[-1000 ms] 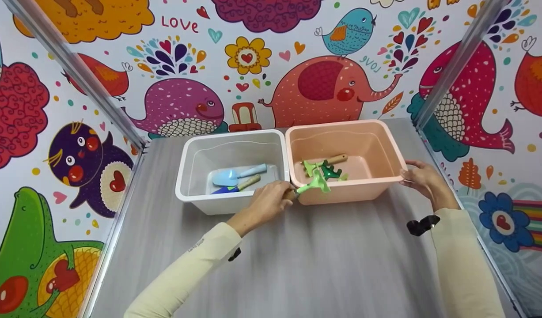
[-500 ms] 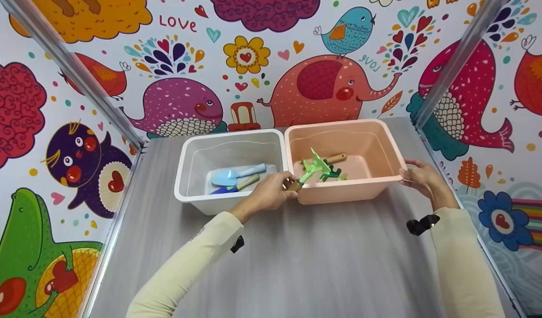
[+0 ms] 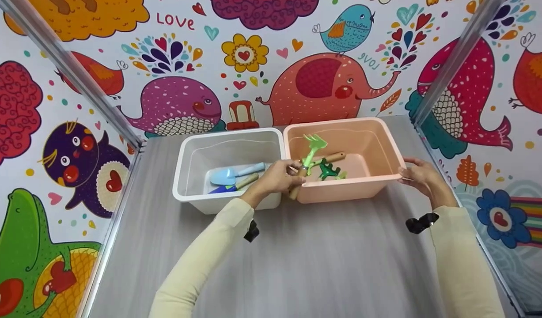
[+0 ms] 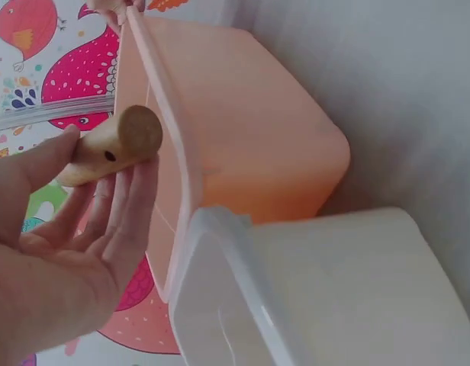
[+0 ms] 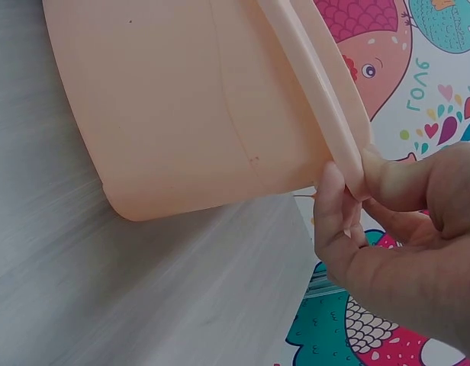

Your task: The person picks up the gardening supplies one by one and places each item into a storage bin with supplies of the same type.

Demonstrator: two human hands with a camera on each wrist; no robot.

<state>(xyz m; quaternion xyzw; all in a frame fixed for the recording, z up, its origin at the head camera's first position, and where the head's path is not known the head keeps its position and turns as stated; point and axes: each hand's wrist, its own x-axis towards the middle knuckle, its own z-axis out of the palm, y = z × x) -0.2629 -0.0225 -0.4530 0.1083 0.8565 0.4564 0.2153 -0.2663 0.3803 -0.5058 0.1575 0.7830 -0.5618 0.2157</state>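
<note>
My left hand (image 3: 277, 179) holds a small light-green hand rake (image 3: 314, 148) by its wooden handle, tines upward, over the near left corner of the peach bin (image 3: 341, 192). In the left wrist view the butt of the wooden handle (image 4: 139, 131) sticks out between thumb and fingers, while the tines are hidden. My right hand (image 3: 425, 180) pinches the peach bin's rim at its near right corner, thumb and fingers on either side of the rim (image 5: 315, 80). Inside that bin lie a dark-green tool head (image 3: 327, 169) and a light-green tool with a wooden handle (image 3: 335, 157).
A white bin (image 3: 209, 204) stands against the left side of the peach one. It contains a light-blue trowel (image 3: 224, 176) and a dark-blue tool with a wooden handle (image 3: 248, 181). Both bins stand on a grey table (image 3: 332, 256) before a cartoon-printed wall (image 3: 271, 26).
My left hand has turned the rake from pointing right to tines up and away, and moved slightly right. The right hand keeps its hold on the rim.
</note>
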